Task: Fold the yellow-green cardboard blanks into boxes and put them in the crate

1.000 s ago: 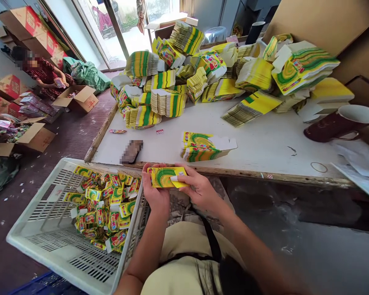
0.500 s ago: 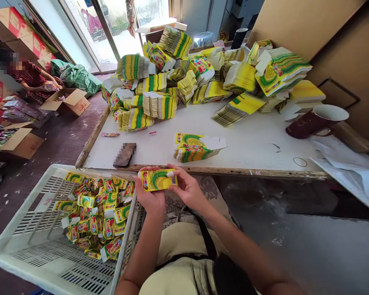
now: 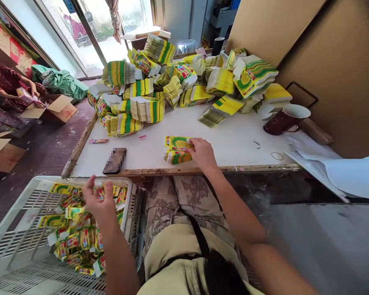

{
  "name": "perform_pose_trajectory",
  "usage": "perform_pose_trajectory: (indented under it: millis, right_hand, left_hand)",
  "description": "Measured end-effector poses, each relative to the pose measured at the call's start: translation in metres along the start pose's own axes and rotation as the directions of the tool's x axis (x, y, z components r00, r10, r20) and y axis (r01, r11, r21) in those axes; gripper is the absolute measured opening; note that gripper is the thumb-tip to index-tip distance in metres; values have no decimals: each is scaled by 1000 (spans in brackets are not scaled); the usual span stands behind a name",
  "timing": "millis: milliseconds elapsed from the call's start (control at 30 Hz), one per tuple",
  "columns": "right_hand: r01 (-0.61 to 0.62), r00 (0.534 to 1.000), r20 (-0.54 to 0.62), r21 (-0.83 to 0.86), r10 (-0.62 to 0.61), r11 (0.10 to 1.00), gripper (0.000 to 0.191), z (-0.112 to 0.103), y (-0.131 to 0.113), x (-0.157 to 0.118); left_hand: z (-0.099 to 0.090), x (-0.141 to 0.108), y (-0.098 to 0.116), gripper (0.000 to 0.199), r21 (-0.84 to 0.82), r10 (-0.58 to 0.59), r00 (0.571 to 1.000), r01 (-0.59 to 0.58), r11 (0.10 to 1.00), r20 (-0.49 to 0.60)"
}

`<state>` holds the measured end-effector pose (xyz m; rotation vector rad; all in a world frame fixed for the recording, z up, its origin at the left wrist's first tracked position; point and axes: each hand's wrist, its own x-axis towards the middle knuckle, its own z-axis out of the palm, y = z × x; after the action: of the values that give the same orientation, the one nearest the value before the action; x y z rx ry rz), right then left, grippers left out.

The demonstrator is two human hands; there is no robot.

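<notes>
A small stack of yellow-green folded paper cartons lies near the table's front edge. My right hand is closed at its right end, thumb and fingers on a carton there; the fingertips are partly hidden. My left hand is over the white plastic crate, fingers apart and nothing in it. Inside the crate, under and beside that hand, is a heap of small yellow, green and red boxes, some with white flaps sticking out.
Bundles of flat cartons are piled across the back of the table. A phone lies at the front left, a dark red mug at the right. Cardboard boxes and a seated person are at the far left.
The small box that both hands held has left them. My left hand has moved left over the crate and opened; my right hand has gone forward to the carton stack.
</notes>
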<state>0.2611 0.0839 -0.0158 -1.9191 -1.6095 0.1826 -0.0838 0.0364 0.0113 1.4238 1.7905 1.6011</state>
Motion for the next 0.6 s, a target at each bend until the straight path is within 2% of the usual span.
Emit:
perform_pose_trajectory:
  millis: [100, 167, 267, 333, 367, 433, 500, 533, 600]
  right_hand:
    - [-7, 999, -53, -13, 7, 1000, 23, 0, -7, -2]
    - [-6, 994, -110, 70, 13, 998, 26, -4, -14, -6]
    - [9, 992, -121, 392, 41, 920, 34, -12, -32, -21]
    - [0, 1000, -1, 628, 1, 778, 39, -15, -50, -40]
    - [-20, 993, 98, 712, -71, 702, 39, -14, -61, -51]
    - [-93, 929, 271, 832, -254, 547, 42, -10, -82, -74]
    - [-179, 878, 326, 903, -351, 391, 48, -2, -99, -94]
    - [-179, 872, 318, 915, -371, 363, 50, 2, -105, -102]
    - [-140, 882, 292, 912, -370, 385, 52, 10, -113, -111]
  left_hand:
    - [32, -20, 9, 46, -144, -38, 986, 61, 988, 160]
    - [49, -33, 16, 43, -239, -59, 961, 125, 963, 269]
    - [69, -49, 27, 49, -441, -42, 901, 251, 861, 431]
    - [79, -58, 37, 61, -576, -8, 874, 326, 750, 485]
    - [82, -60, 43, 66, -627, 3, 873, 347, 697, 487]
    - [87, -62, 54, 68, -716, 13, 898, 341, 610, 439]
    - [88, -59, 63, 63, -798, 7, 944, 275, 537, 330]
    - [87, -56, 66, 59, -829, -6, 964, 233, 508, 267]
    - [85, -51, 68, 54, -857, -45, 984, 171, 487, 171]
